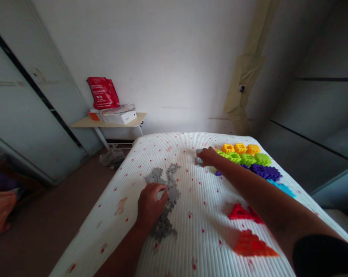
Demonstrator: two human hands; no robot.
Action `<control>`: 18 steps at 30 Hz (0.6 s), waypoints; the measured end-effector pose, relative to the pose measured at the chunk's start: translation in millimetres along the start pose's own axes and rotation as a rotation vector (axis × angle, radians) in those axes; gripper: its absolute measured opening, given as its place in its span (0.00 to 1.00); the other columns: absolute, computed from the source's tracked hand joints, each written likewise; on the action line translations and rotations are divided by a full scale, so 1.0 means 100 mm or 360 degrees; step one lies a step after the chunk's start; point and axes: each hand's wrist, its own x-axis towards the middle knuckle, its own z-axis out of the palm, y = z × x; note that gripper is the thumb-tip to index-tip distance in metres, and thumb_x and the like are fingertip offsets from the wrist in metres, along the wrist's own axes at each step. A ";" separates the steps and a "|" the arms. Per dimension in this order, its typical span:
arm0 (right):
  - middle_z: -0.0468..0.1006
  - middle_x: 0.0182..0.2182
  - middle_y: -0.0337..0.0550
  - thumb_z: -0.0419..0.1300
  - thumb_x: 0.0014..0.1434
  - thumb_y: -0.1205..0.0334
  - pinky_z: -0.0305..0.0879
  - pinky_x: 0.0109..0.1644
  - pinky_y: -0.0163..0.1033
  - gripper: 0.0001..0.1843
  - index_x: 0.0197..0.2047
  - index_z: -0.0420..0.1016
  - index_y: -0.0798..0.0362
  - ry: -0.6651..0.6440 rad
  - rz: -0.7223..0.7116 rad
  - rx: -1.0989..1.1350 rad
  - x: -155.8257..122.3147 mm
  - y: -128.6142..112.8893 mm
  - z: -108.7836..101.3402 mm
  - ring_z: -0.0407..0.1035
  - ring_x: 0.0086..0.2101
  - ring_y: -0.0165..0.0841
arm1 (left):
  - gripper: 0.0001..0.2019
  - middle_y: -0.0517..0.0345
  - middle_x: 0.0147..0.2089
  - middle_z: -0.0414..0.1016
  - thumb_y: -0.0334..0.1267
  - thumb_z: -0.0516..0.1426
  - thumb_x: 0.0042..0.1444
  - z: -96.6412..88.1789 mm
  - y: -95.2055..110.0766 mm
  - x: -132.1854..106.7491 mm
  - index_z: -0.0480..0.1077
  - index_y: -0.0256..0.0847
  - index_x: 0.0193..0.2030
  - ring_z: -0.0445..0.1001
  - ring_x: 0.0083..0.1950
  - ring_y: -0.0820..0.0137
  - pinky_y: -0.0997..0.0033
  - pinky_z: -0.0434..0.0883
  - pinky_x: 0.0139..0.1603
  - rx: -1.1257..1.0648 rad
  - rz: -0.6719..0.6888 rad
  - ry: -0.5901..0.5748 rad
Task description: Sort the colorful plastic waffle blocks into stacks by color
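With the left hand (153, 202) narrowly curled at gray toothed pieces (174, 192) on the mattress (197, 231) and the right hand (208, 156) at farther gray pieces (198, 162) beside green blocks (245, 159), grips indiscernible, edge-pinching single pieces without snagging teeth seemed wisest.

My left hand (150, 204) sits nearer the surface's (197, 238) left edge, thumb (163, 198) and forefinger (158, 186) curled towards each other. My right arm (248, 184) is outstretched toward the far edge, my right hand (208, 156) angled down, fingertips partly hidden.
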 end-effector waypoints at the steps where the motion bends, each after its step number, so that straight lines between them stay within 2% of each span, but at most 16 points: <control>1: 0.76 0.41 0.52 0.64 0.49 0.59 0.59 0.44 0.45 0.18 0.45 0.74 0.52 0.0009 -0.0003 -0.0009 0.00 -0.01 0.01 0.68 0.45 0.44 | 0.08 0.56 0.37 0.76 0.40 0.55 0.51 -0.02 0.04 0.00 0.73 0.42 0.36 0.72 0.42 0.64 0.61 0.66 0.45 0.0143 0.0030 -0.0097; 4: 0.76 0.43 0.53 0.64 0.49 0.60 0.58 0.46 0.47 0.18 0.45 0.73 0.52 0.0041 -0.0005 -0.0033 -0.01 -0.02 -0.01 0.67 0.46 0.45 | 0.14 0.53 0.39 0.76 0.47 0.58 0.50 -0.07 0.18 -0.02 0.74 0.42 0.39 0.70 0.45 0.58 0.57 0.63 0.45 0.0488 0.0060 -0.0303; 8: 0.75 0.45 0.54 0.63 0.50 0.59 0.58 0.46 0.48 0.20 0.47 0.72 0.53 0.0120 -0.0010 -0.0033 -0.08 -0.06 -0.12 0.65 0.48 0.45 | 0.14 0.51 0.39 0.75 0.47 0.57 0.50 -0.07 0.29 -0.05 0.74 0.42 0.39 0.69 0.46 0.56 0.56 0.61 0.45 0.0693 0.0008 -0.0391; 12: 0.74 0.47 0.51 0.60 0.53 0.57 0.59 0.45 0.45 0.21 0.51 0.70 0.52 0.0183 -0.0106 0.0042 -0.19 -0.19 -0.29 0.65 0.48 0.43 | 0.12 0.50 0.38 0.76 0.45 0.56 0.52 -0.03 0.28 -0.07 0.74 0.41 0.38 0.69 0.45 0.57 0.56 0.59 0.45 0.0715 0.0045 -0.0408; 15: 0.75 0.47 0.48 0.62 0.52 0.56 0.61 0.46 0.43 0.24 0.53 0.69 0.51 0.0140 -0.0296 0.0247 -0.29 -0.34 -0.37 0.67 0.48 0.42 | 0.10 0.50 0.38 0.76 0.43 0.55 0.52 -0.01 0.24 -0.07 0.73 0.41 0.37 0.70 0.45 0.57 0.57 0.59 0.46 0.0657 0.0078 -0.0416; 18: 0.75 0.48 0.48 0.63 0.52 0.56 0.62 0.47 0.41 0.26 0.54 0.69 0.51 0.0075 -0.0459 0.0452 -0.39 -0.50 -0.40 0.69 0.47 0.40 | 0.10 0.52 0.40 0.76 0.41 0.58 0.48 0.01 0.20 -0.07 0.72 0.42 0.38 0.70 0.46 0.58 0.59 0.60 0.45 0.0558 0.0021 -0.0392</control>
